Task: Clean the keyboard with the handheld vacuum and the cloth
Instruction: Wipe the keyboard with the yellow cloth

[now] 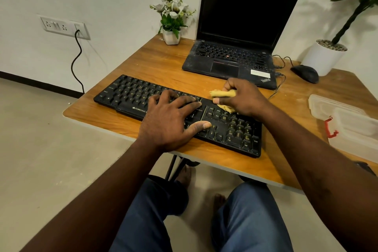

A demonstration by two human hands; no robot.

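A black keyboard (131,96) lies slantwise on the wooden table (155,63). My left hand (169,120) rests flat on its middle keys, fingers spread, thumb near the arrow keys. My right hand (243,96) grips a bunched yellow cloth (222,94) and holds it against the keyboard's far edge, above the block of keys left of the number pad. No handheld vacuum is in view.
An open black laptop (231,61) stands behind the keyboard, with a black mouse (305,73) and cables to its right. A small flower pot (171,37) sits at the back, a white planter (325,57) at the far right. A clear plastic box (345,120) lies near the right edge.
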